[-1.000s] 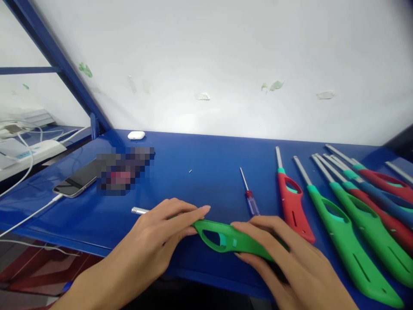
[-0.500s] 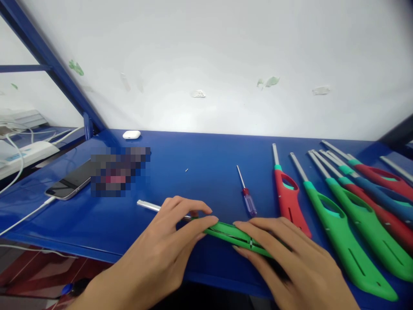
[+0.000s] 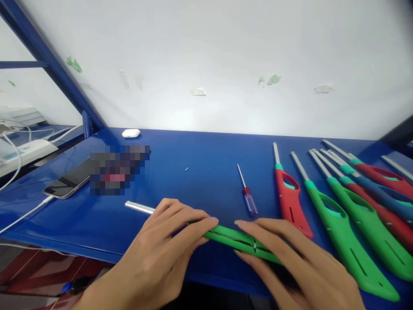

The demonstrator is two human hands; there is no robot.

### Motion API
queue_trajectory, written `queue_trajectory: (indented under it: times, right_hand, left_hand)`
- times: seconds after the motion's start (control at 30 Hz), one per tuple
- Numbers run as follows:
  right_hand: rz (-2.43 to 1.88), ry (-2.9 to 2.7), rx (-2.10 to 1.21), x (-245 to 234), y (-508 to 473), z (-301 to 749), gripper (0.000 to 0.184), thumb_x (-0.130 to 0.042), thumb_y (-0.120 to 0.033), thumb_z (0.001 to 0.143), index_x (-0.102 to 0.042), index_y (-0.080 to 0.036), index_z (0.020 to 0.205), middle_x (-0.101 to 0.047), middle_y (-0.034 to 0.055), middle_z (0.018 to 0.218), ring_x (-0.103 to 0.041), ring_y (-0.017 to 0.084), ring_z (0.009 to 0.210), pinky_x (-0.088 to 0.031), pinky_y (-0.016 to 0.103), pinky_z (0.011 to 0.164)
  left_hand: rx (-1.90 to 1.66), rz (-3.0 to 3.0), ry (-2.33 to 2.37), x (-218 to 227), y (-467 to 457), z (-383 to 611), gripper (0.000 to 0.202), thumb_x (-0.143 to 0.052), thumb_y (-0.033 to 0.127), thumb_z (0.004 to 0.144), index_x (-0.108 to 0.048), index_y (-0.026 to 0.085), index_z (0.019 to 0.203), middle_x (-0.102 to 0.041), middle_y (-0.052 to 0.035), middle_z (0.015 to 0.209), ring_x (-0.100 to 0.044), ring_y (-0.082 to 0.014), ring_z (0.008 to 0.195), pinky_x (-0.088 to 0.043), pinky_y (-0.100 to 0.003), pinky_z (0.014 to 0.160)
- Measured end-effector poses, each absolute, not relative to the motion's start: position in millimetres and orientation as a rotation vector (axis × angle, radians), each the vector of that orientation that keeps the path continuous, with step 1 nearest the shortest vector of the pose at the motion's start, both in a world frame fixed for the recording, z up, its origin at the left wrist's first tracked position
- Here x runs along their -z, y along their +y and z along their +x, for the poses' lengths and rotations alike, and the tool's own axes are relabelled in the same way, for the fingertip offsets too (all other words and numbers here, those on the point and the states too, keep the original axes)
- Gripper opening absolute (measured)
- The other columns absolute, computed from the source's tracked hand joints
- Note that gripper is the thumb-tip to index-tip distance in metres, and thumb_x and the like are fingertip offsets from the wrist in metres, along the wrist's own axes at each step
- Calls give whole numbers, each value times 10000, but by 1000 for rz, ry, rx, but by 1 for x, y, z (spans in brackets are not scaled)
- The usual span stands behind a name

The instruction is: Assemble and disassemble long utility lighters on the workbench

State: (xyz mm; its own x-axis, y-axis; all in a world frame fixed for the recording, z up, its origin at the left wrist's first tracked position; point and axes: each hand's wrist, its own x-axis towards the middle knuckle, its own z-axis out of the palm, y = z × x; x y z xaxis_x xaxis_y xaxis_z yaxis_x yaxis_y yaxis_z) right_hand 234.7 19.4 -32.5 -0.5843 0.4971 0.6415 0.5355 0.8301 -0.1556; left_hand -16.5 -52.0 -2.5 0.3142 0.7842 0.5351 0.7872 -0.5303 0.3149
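Between my hands, at the table's front edge, is a green long-necked lighter (image 3: 230, 237), turned edge-on with a gap along the seam of its handle. My left hand (image 3: 174, 241) is closed around its front part, and the metal tube pokes out to the left. My right hand (image 3: 287, 258) grips the rear of the handle, with thumb and fingers on either side of it. A small screwdriver (image 3: 248, 198) with a clear purple and red handle lies beyond my right hand. Part of the lighter is hidden by my fingers.
Several red, green and blue lighters (image 3: 351, 245) lie on the right of the blue table (image 3: 200, 150). A tiny metal piece (image 3: 186, 169) lies mid-table. On the left are a phone (image 3: 69, 178) with a cable, a blurred-out item and a white earbud case (image 3: 130, 133).
The lighter has shifted slightly, its metal tube reaching further left. My left hand has closed more around the front part, and my right hand has moved slightly to the right.
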Motion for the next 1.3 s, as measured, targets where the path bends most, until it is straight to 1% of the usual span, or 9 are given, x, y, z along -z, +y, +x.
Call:
queue_trajectory:
  times: [0.2, 0.43, 0.63, 0.8, 0.93, 1.0, 1.07, 1.17, 1.3]
  right_hand:
    - [-725, -2338, 44, 26, 21, 226, 355, -453, -493, 1103, -728, -285, 1188, -786, -6, 1032, -773, 186, 865, -640, 352, 741]
    - [-740, -2382, 35, 26, 22, 223, 350, -425, -480, 1111, -683, -279, 1232, -778, 3, 1029, -762, 213, 867, -628, 404, 738]
    - [-808, -2349, -119, 24, 23, 230, 298, -465, -494, 1091, -605, -296, 1262, -783, -4, 1091, -771, 200, 950, -643, 330, 807]
    - [-1124, -2034, -301, 24, 19, 242, 361, -419, -502, 1081, -593, -284, 1311, -775, 8, 872, -756, 167, 669, -600, 204, 533]
    - [-1176, -1871, -451, 22, 16, 239, 354, -614, -636, 950, -613, -282, 947, -605, -45, 578, -573, 145, 415, -484, 201, 360]
    - [-1165, -1901, -440, 18, 15, 235, 410, -623, -597, 957, -505, -272, 737, -455, -60, 489, -436, 114, 357, -405, 206, 326]
    - [-1090, -1999, -392, 14, 17, 231, 420, -553, -504, 1013, -465, -257, 685, -475, -39, 527, -462, 111, 407, -433, 211, 384]
    - [-882, -2223, -238, 11, 21, 223, 197, -479, -295, 1012, -628, -246, 894, -696, 24, 834, -681, 154, 668, -559, 230, 551]
    - [-739, -2424, 16, 19, 21, 213, 485, -450, -84, 883, -667, -210, 1297, -720, 71, 1060, -736, 161, 752, -533, 229, 491]
  left_hand:
    - [844, -2638, -1998, -6, -58, -20, 282, -468, 139, 1092, -560, 316, 1292, -654, 11, 1192, -595, -163, 1124, -492, -295, 988]
    - [765, -2623, -2012, -3, -55, -19, 333, -450, 196, 1095, -543, 322, 1389, -628, -12, 1286, -591, -200, 1201, -462, -415, 1150]
    - [880, -2484, -2012, -4, -61, -27, 452, -422, 208, 1092, -442, 367, 1515, -586, 0, 1434, -524, -218, 1348, -459, -413, 1167]
    - [906, -2542, -1974, -3, -54, -21, 341, -492, 195, 1083, -578, 312, 1391, -624, -21, 1298, -565, -198, 1232, -509, -357, 1067]
    - [961, -2596, -1911, 4, -47, -16, 297, -514, 148, 1084, -646, 299, 1303, -619, -28, 1228, -549, -191, 1160, -517, -345, 986]
    - [991, -2600, -1915, 6, -46, -15, 276, -508, 138, 1086, -671, 284, 1254, -620, -34, 1188, -551, -193, 1108, -519, -343, 936]
    - [1027, -2588, -1921, 8, -45, -15, 259, -497, 134, 1086, -692, 268, 1192, -624, -36, 1136, -555, -195, 1046, -516, -348, 898]
    - [1037, -2587, -1970, 7, -45, -15, 280, -481, 106, 1069, -703, 261, 1140, -630, -30, 1089, -566, -197, 1001, -507, -367, 902]
    - [994, -2651, -2004, 4, -44, -17, 358, -461, 20, 1033, -693, 275, 1130, -627, -16, 1099, -588, -179, 995, -492, -377, 955]
